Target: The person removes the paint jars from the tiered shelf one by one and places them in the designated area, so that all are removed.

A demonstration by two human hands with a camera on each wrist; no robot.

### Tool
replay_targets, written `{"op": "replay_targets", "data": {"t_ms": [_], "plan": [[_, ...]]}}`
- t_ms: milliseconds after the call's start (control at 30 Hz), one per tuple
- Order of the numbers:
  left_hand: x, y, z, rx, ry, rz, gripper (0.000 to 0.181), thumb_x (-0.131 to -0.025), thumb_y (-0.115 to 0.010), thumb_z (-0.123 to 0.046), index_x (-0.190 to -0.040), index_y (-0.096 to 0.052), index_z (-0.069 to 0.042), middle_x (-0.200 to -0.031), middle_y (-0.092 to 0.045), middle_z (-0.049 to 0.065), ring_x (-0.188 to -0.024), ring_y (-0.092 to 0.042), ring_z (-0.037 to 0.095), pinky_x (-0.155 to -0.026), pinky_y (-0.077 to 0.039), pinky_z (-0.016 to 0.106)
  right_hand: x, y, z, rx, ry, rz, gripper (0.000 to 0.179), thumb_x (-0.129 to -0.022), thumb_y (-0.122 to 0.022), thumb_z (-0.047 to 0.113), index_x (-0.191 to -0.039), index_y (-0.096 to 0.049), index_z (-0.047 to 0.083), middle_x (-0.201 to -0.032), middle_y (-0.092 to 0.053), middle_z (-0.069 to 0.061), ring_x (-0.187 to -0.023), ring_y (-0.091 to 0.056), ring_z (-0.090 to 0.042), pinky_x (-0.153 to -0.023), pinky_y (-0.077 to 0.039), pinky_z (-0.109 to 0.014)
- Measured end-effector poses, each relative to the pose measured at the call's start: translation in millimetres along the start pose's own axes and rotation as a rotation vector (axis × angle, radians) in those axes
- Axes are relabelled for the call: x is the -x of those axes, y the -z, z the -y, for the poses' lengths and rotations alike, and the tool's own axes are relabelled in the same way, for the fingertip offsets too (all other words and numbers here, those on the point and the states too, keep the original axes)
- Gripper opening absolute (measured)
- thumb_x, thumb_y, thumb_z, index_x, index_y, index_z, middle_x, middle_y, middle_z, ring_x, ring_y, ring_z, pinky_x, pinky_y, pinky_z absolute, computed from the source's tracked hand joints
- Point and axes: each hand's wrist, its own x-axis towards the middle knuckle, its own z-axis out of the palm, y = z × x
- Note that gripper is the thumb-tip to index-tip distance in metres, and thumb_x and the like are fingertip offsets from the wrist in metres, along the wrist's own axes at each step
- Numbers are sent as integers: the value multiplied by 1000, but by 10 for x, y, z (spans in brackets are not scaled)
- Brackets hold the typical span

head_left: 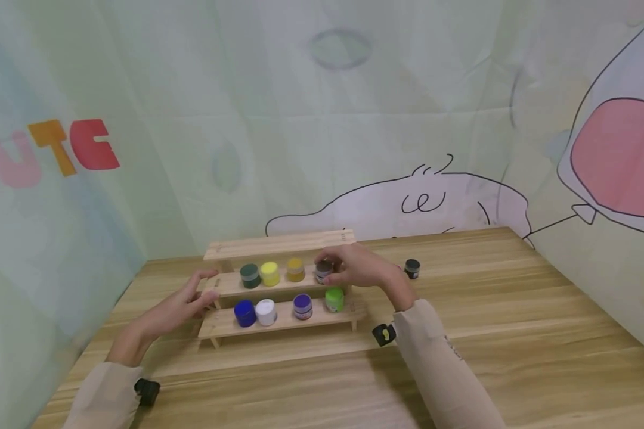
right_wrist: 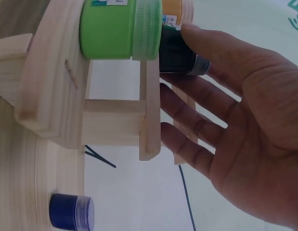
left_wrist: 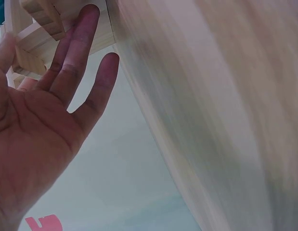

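Observation:
A three-tier wooden rack (head_left: 281, 244) stands on the table, with small paint jars on its lower two shelves. My right hand (head_left: 356, 266) pinches a dark paint jar (head_left: 324, 272) between thumb and fingers at the right end of the middle shelf; in the right wrist view this dark jar (right_wrist: 175, 53) sits behind the light green jar (right_wrist: 117, 29). At the rack's left end is my left hand (head_left: 174, 304), thumb and fingers spread around the shelf ends. The left wrist view shows the fingers of this hand (left_wrist: 38, 125) mostly straight beside the wood.
Dark green (head_left: 250, 276), yellow (head_left: 270, 273) and ochre (head_left: 296, 270) jars share the middle shelf. Below stand blue (head_left: 245, 313), white (head_left: 265, 311), purple (head_left: 302, 306) and light green (head_left: 334, 300) jars. Another dark jar (head_left: 412, 269) rests on the table right of the rack.

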Motion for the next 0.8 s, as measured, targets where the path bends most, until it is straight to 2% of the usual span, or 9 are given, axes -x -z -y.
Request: {"op": "replay_targets", "data": {"t_ms": [67, 267, 567, 700, 800], "plan": [[11, 4, -3, -3, -8, 4, 61, -110, -42, -29, -155, -8, -7, -130, -53, 33, -118, -58, 42, -93, -50, 55, 14, 7, -21, -6, -1, 1, 39, -92, -74, 20, -129, -64, 11, -116, -65, 1, -103, -62, -13, -91, -51, -31], [34, 18, -17, 2, -12, 8, 60, -110, -41, -29, -156, -8, -8, -126, -58, 27, -119, -57, 42, -93, -49, 55, 113, 58, -104, -30, -19, -11, 39, -93, -74, 21, -128, -64, 12, -114, -65, 2, -103, -61, -13, -93, -50, -33], [20, -19, -7, 19, -11, 16, 60, -110, -42, -30, -156, -9, -8, -123, -59, 24, -118, -57, 39, -93, -50, 52, 247, 61, -190, -38, -21, -47, 38, -93, -74, 19, -128, -63, 9, -109, -65, 4, -97, -61, -11, -88, -51, -33], [23, -25, 4, 12, 5, 8, 60, -110, -41, -33, -156, -10, -11, -126, -58, 25, -120, -56, 40, -95, -49, 52, 273, 73, -187, -30, -36, -65, 37, -92, -75, 17, -126, -64, 8, -108, -65, 4, -99, -61, -12, -90, -51, -34], [42, 5, -9, 11, -4, 4, 59, -110, -40, -31, -156, -9, -10, -126, -57, 27, -120, -56, 43, -95, -49, 54, 271, 111, -174, -42, -43, -74, 36, -91, -76, 15, -124, -64, 7, -108, -66, 2, -101, -62, -14, -94, -50, -38]]}}
